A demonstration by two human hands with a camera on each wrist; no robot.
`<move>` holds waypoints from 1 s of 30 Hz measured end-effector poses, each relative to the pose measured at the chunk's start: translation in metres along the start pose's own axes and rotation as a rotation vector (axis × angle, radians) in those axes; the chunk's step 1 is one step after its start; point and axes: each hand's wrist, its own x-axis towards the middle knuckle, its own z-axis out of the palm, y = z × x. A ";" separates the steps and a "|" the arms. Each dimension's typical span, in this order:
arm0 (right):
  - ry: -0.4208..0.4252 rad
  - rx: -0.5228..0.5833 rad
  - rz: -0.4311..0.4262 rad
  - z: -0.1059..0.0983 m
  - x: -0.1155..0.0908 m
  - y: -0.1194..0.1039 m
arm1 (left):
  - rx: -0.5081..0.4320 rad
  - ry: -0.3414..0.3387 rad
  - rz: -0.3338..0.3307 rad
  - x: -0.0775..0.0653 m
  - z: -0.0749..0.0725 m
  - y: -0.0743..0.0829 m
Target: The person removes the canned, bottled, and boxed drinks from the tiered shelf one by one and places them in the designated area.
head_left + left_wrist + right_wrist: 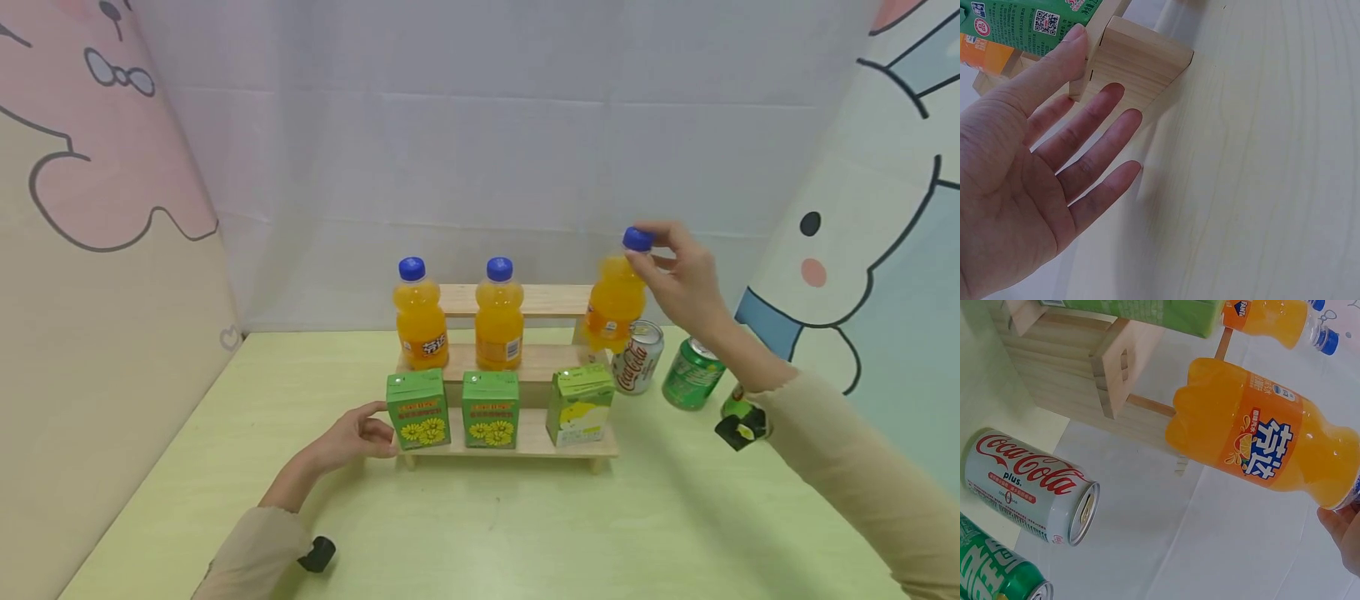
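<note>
By its blue cap, my right hand (686,279) pinches an orange soda bottle (617,304), held tilted in the air at the right end of a wooden tiered rack (536,362). In the right wrist view the bottle (1241,431) hangs beside the rack, its base near the middle tier. My left hand (352,435) is at the rack's lower left end, fingers spread and relaxed. The left wrist view has its thumb against the rack's edge, close to a green drink carton (1029,25); whether it touches the carton I cannot tell.
Two more orange soda bottles (422,321) (499,321) stand on the middle tier. Below are a second green carton (491,412) and a lighter yellow-green carton (581,408). Right of the rack stand a silver Coca-Cola can (637,358) and a green can (692,375). Cloth walls enclose the table.
</note>
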 end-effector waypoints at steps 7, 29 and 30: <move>0.004 -0.032 0.001 -0.010 -0.003 0.003 | 0.000 -0.002 0.006 0.000 -0.001 -0.001; 0.008 -0.054 0.020 -0.019 -0.029 0.017 | -0.002 -0.006 0.009 0.000 0.000 -0.001; 0.009 -0.057 0.022 -0.019 -0.030 0.018 | -0.001 -0.006 0.009 0.000 0.000 -0.001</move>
